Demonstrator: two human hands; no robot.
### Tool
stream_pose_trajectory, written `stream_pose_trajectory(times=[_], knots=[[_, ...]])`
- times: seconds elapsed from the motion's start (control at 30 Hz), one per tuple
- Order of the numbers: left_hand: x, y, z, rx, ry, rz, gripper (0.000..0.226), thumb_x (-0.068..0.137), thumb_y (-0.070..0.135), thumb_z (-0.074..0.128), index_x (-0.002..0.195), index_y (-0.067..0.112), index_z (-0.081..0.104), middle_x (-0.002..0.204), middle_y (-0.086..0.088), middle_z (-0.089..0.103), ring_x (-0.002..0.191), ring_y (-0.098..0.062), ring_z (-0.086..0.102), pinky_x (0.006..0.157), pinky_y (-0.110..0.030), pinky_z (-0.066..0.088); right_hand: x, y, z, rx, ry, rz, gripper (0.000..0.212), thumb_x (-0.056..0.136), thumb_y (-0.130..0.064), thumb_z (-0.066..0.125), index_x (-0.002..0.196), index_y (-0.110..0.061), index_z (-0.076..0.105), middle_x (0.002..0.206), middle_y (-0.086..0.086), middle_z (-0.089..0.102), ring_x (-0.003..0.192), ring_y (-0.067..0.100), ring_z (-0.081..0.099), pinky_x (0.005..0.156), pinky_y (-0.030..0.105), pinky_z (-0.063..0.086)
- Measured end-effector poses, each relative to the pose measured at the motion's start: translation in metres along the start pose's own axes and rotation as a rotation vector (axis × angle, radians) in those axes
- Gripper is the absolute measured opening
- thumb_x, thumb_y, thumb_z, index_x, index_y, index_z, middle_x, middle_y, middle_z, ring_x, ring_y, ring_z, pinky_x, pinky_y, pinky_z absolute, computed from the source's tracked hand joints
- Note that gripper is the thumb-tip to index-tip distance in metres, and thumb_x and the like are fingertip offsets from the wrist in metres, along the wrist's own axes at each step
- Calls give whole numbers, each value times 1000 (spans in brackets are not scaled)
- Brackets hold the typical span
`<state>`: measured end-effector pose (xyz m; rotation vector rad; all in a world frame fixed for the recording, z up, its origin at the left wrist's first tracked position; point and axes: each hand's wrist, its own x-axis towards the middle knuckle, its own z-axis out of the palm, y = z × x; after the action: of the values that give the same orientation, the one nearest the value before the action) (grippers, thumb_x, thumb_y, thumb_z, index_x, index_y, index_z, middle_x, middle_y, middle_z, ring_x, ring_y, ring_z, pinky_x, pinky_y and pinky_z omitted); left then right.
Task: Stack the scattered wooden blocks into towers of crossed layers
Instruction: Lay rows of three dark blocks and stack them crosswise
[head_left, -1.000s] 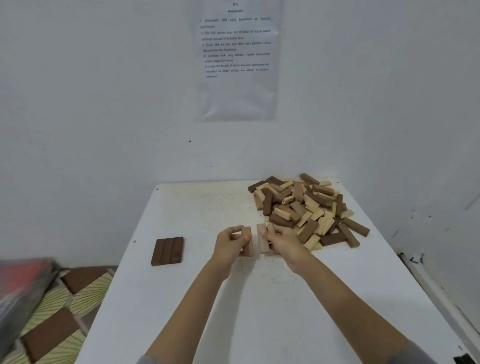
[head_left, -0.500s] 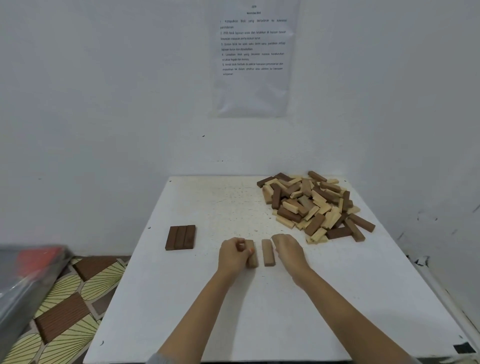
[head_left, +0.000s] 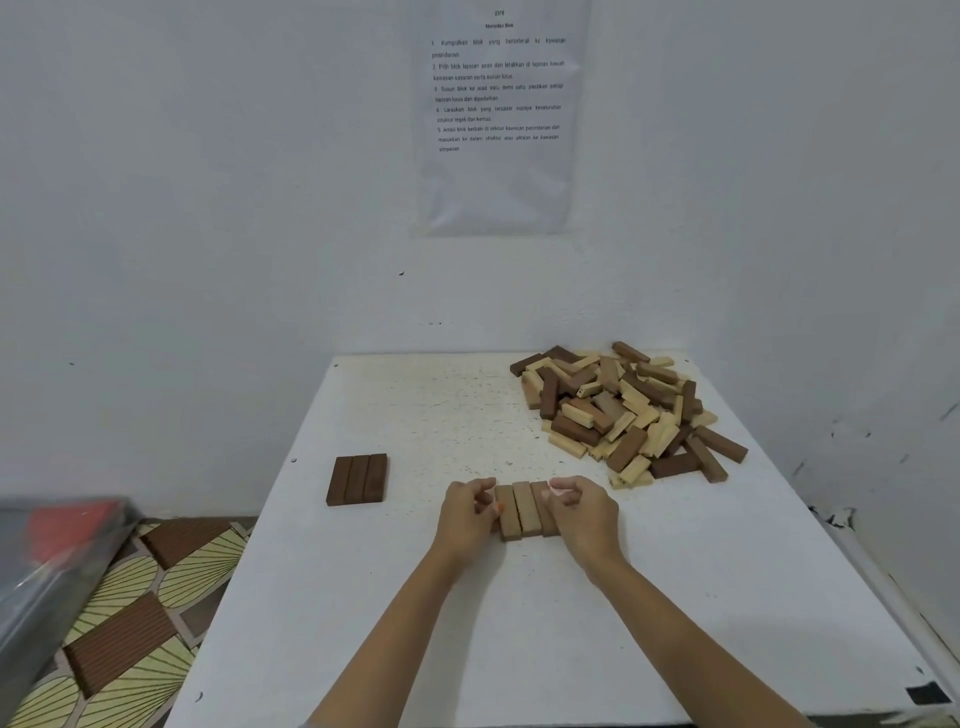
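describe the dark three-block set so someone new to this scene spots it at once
On the white table, look near the left edge, away from the mixed pile at the back right. There, three blocks lie flat, side by side. All are dark brown, unlike the paler row between the left hand and right hand.

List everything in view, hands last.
table: one, white, in the wall corner.
sheet of paper: one, white with printed text, on the wall.
pile of blocks: many, dark brown and pale, table's far right.
dark row: three blocks, dark brown, table's left edge.
tan row: three blocks, mid brown, side by side between the hands.
floor mat: one, brown and yellow pattern, lower left.
blurred object: one, grey and red, far left.
left hand: fingers curled, against the tan row's left side.
right hand: fingers curled, against its right side.
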<state>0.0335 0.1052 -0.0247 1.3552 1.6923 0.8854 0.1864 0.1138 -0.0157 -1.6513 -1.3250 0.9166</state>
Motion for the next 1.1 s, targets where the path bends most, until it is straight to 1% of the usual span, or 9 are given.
stream_pose_trajectory(times=[0.17,0.3,0.47,0.63,0.73,0.8,0.9,1.03,1.1], knots=[[2,-6,0,-2,41,21,28,92,3,60,119,6,60,111,-18,56,90,-18,56,78,-18,45,-11,3,-3,62,-174,-82,51,79,-10,75,125,-15,53,96,-1,56,83,9,54,68,14,48],[4,-10,3,2,77,47,24,90,4,63,113,3,60,109,-18,57,88,-16,56,70,-12,42,-16,14,0,-254,-215,-294,83,68,-38,82,136,-32,37,117,-11,45,108,12,39,94,27,38],[-3,-11,-1,45,111,63,24,80,20,77,96,9,62,102,-8,57,76,-8,50,64,-8,40,-12,12,0,-311,-219,-381,77,69,-32,77,136,-30,39,113,-20,42,109,11,36,94,29,35],[-26,-12,-7,501,112,158,89,66,78,58,137,27,38,133,10,36,127,-12,32,92,-25,21,0,7,-13,-301,-415,-374,75,74,-24,68,136,-46,32,127,-11,41,121,6,30,107,29,22],[-31,-24,-9,633,38,220,100,80,80,39,154,21,8,161,5,5,148,-13,-3,115,-35,3,4,19,-17,-386,-416,-427,83,83,-25,64,150,-32,17,153,-8,25,141,8,17,113,25,8],[-32,-26,-9,713,-14,235,91,91,70,31,155,17,-8,161,3,-16,146,-14,-23,114,-34,-18,3,29,-18,-560,-382,-423,87,90,-43,52,155,-17,1,162,-4,3,149,13,-1,116,25,-1],[-27,-23,-5,783,-47,262,89,91,71,18,151,16,-18,158,2,-27,142,-13,-31,108,-30,-29,-5,37,-14,-886,-354,-460,90,82,-64,1,150,-8,-14,157,4,-21,147,20,-18,117,32,-14],[-24,-21,6,794,-48,294,96,76,77,-4,149,17,-21,158,2,-26,142,-11,-32,101,-23,-36,-12,36,0,-973,-252,-423,82,98,-52,0,140,6,39,148,22,39,135,35,41,116,44,7],[-25,-21,10,776,-41,289,98,77,80,-6,150,17,-19,158,3,-26,142,-10,-31,105,-24,-32,-12,37,7,-973,-274,-387,79,100,-48,2,134,6,50,140,22,50,128,36,51,111,45,8]])
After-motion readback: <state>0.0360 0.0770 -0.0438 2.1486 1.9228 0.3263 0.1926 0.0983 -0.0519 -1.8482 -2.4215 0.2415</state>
